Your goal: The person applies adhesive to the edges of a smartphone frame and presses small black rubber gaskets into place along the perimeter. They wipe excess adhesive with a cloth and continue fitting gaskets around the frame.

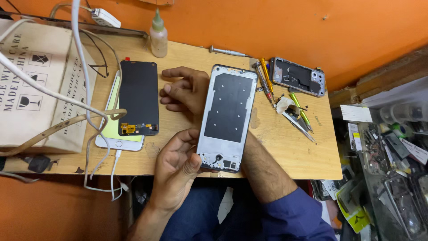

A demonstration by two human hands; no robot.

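Left hand (176, 172): it grips the bottom edge of the phone frame (227, 117), thumb on the front.
Right hand (185, 91): it is behind the top part of the frame, arm crossed under it, fingers curled; its grip cannot be seen.
Phone frame: held up over the wooden table (285, 147), near the person.
Black screen (138, 98): it lies flat on a white phone (118, 142), just beside the right hand.
Screwdrivers (264, 80): they lie on the table, near another open phone (298, 76).

L hand (176, 172): grips phone frame (228, 117) bottom edge
R hand (185, 91): behind frame, supporting
Left of frame: black screen (139, 97) on wooden table (290, 151)
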